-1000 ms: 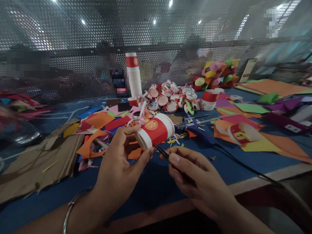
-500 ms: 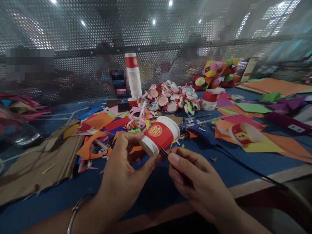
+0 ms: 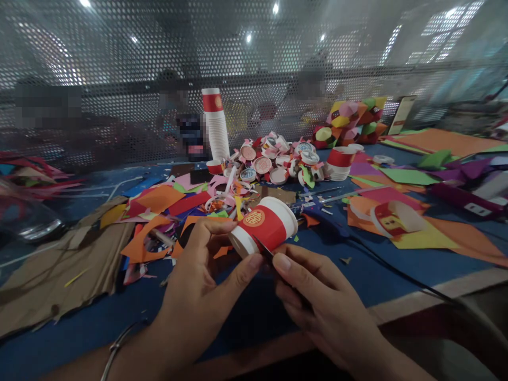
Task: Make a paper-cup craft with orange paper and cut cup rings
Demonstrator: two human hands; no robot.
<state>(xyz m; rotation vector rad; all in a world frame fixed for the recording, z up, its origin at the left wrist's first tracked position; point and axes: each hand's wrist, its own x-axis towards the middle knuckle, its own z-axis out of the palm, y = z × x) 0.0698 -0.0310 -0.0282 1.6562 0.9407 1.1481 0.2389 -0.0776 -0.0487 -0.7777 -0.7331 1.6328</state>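
My left hand (image 3: 200, 288) grips a red and white paper cup (image 3: 265, 228) that lies on its side, base toward me, with a gold emblem on the red band. My right hand (image 3: 319, 304) is closed around a thin dark blade tool (image 3: 262, 248) whose tip touches the cup's lower side near the base. Both hands hover just above the blue table top (image 3: 254, 301). A metal bangle (image 3: 119, 341) sits on my left wrist.
Colored paper scraps (image 3: 166, 203) and torn cardboard (image 3: 59, 264) cover the left. A tall stack of cups (image 3: 216, 127), a pile of cut cup bases (image 3: 278, 159), a short cup stack (image 3: 341, 161) and folded paper pieces (image 3: 353, 119) stand behind. Orange sheets (image 3: 436, 227) lie right. A perforated metal screen (image 3: 254, 79) backs the table.
The cup has shifted a little right and lower, turning in my left hand. The blade tip has closed in and now touches the cup near its base.
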